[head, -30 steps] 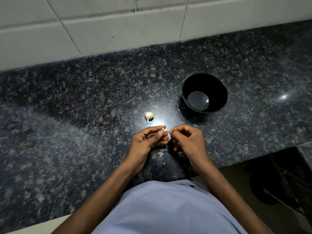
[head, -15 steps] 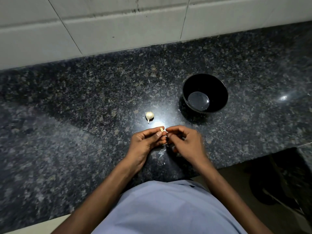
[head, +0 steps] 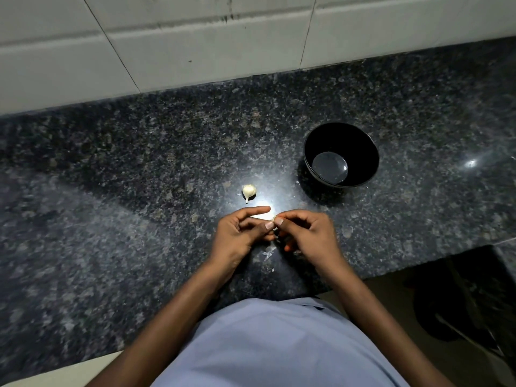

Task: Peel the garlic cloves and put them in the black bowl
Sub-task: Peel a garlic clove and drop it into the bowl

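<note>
- Head view: a dark speckled granite desk [head: 139, 191] runs below a wall of pale tiles [head: 195, 46].
- The left hand [head: 240, 233] is held just above the desk's near part, index finger stretched out straight toward the right, the other fingers curled, the thumb tip meeting the right hand's fingertips.
- The right hand [head: 310, 233] faces it with fingers curled, thumb and index finger pinching a small pale garlic clove [head: 275, 218] at the spot where the two hands meet.
- That clove is mostly hidden by the fingertips; whether the left thumb actually presses on it or only lies beside it I cannot tell.
- A second garlic clove [head: 249, 190], whitish with a thin stem tail pointing toward the person, lies on the desk just beyond the left hand, apart from it.
- The black bowl [head: 363, 146] stands upright on the desk beyond and to the right of the right hand, well apart from both cloves; only its shiny bottom shows inside.
- Thin pale flakes of garlic skin [head: 268, 254] lie on the desk below the gap between the hands.
- A bright glare spot sits on the desk just past the fingertips.
- A light blue shirt [head: 279, 344] fills the lower middle, both bare forearms reaching forward from it.
</note>
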